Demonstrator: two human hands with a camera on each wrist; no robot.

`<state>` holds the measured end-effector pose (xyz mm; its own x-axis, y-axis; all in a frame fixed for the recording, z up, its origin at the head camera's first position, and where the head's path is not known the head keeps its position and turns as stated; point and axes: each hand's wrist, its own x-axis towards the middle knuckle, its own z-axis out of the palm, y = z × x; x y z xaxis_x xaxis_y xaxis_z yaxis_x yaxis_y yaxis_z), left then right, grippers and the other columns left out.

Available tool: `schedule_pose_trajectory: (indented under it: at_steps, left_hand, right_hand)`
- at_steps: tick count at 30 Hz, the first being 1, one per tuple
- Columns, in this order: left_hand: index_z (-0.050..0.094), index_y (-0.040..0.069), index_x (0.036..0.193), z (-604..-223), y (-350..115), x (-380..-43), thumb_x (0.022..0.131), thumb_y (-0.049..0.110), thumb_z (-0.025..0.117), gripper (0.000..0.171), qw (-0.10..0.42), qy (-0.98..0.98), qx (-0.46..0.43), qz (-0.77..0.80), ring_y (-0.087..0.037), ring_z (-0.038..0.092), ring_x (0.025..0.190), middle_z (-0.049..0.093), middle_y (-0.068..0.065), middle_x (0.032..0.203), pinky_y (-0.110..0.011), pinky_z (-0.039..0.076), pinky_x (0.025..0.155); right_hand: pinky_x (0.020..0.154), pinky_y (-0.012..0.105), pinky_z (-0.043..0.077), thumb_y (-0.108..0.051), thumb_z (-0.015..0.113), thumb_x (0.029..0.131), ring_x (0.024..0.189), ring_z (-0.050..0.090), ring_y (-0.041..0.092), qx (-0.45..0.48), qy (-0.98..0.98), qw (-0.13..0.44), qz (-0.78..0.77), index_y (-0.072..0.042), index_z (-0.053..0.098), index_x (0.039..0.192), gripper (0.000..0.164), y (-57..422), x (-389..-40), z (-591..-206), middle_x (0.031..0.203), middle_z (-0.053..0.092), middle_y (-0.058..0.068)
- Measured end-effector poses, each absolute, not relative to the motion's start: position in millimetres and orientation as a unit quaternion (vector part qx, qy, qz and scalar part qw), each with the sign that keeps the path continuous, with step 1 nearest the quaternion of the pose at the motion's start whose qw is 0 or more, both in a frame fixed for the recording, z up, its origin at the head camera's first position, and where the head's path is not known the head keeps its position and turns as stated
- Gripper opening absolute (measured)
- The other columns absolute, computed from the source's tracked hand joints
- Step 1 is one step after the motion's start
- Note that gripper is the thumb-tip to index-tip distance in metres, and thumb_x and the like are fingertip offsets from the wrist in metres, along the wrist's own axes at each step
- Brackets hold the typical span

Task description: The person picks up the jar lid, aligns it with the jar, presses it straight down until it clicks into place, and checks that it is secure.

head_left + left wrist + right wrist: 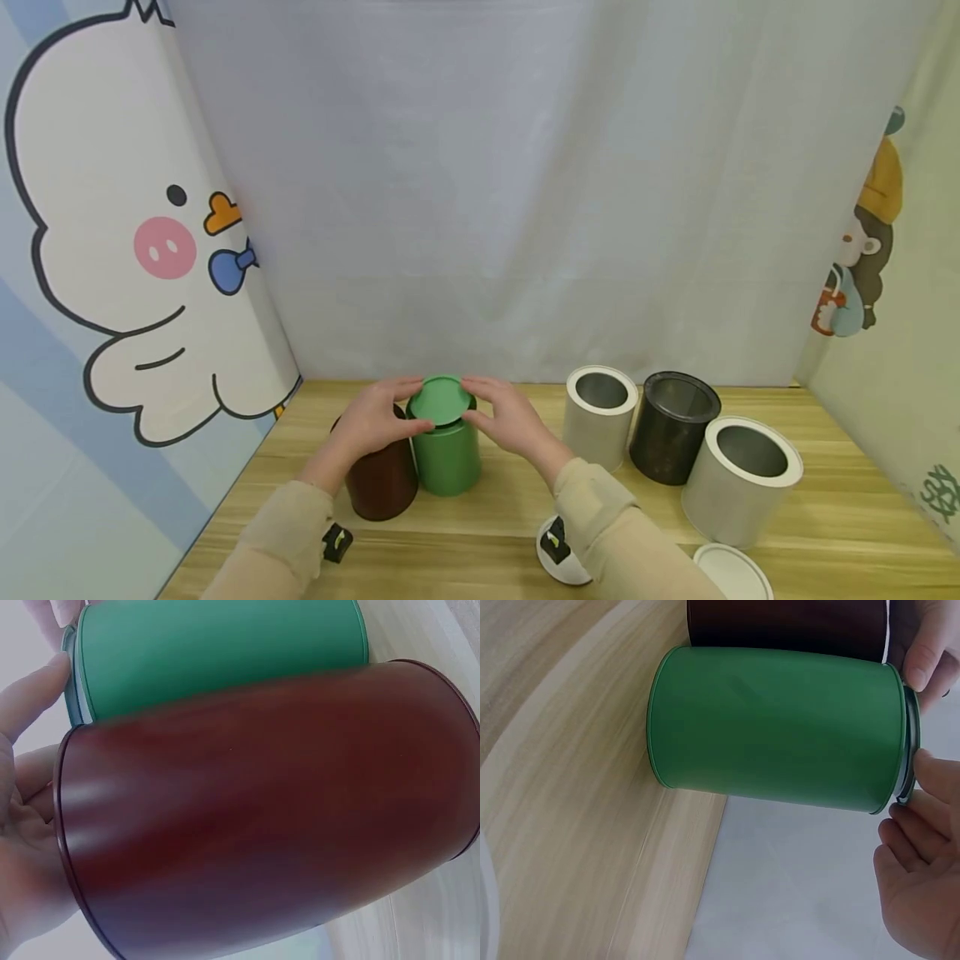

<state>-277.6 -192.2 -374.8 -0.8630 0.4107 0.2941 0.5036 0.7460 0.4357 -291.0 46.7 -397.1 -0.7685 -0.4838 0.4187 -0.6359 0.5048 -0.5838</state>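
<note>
A green can (447, 462) stands upright on the wooden table, its green lid (441, 400) right at the mouth with a dark gap showing below the rim. My left hand (378, 419) pinches the lid's left edge between thumb and fingers. From the other side my right hand (512, 417) holds the lid's right edge the same way. Close beside the green can, under my left hand, stands a dark red can (382, 483), its top partly hidden by that hand. In the right wrist view, the lid (909, 746) sits slightly off the green can's (780, 727) rim.
To the right stand a white can (596, 433), a black can (671, 433) and a larger white can (738, 492), all with their tops off. One white lid (733, 573) lies at the front right; another white lid (558, 567) is partly under my right sleeve. A grey curtain (480, 208) hangs behind.
</note>
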Motion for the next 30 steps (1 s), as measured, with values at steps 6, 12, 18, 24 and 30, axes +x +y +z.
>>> schedule_pose_trajectory:
  at_steps: [6,12,18,24,30]
  left_hand:
    - [0.057,-0.003,0.137,-375,-191,-279,0.085,0.034,0.079,0.067,0.075,-0.939,-0.240,-0.237,-0.039,0.051,0.128,0.055,-0.020,0.139,-0.054,0.044,0.102]
    - [0.059,0.000,0.136,-375,-191,-280,0.085,0.034,0.079,0.065,0.065,-0.937,-0.240,-0.244,-0.039,0.052,0.126,0.055,-0.019,0.139,-0.054,0.045,0.101]
    - [0.058,-0.001,0.136,-375,-193,-280,0.085,0.035,0.079,0.066,0.059,-0.935,-0.248,-0.246,-0.039,0.052,0.126,0.056,-0.020,0.138,-0.053,0.044,0.101]
    - [0.059,0.000,0.136,-376,-197,-281,0.086,0.036,0.078,0.064,0.064,-0.933,-0.259,-0.242,-0.038,0.053,0.126,0.056,-0.019,0.138,-0.054,0.045,0.101]
    - [0.062,-0.003,0.132,-373,-201,-283,0.088,0.033,0.077,0.059,0.082,-0.931,-0.277,-0.224,-0.041,0.054,0.124,0.058,-0.021,0.135,-0.055,0.044,0.101]
  right_hand:
    - [0.108,0.052,0.038,-0.011,0.068,0.094,0.131,0.048,0.038,0.332,-0.867,0.092,0.359,0.005,0.057,0.135,0.045,47,-292,-397,0.140,0.054,0.019]
    - [0.109,0.050,0.038,-0.011,0.068,0.095,0.131,0.048,0.037,0.338,-0.871,0.083,0.347,0.005,0.057,0.135,0.045,47,-295,-399,0.140,0.054,0.019]
    - [0.109,0.050,0.037,-0.011,0.067,0.095,0.132,0.047,0.037,0.335,-0.870,0.079,0.353,0.006,0.057,0.135,0.044,49,-295,-401,0.140,0.054,0.020]
    - [0.110,0.051,0.036,-0.014,0.067,0.095,0.132,0.047,0.038,0.336,-0.868,0.081,0.356,0.005,0.058,0.134,0.045,51,-295,-400,0.140,0.054,0.019]
    - [0.109,0.051,0.037,-0.018,0.068,0.095,0.131,0.048,0.037,0.341,-0.870,0.080,0.347,0.004,0.058,0.135,0.046,51,-296,-396,0.139,0.055,0.019]
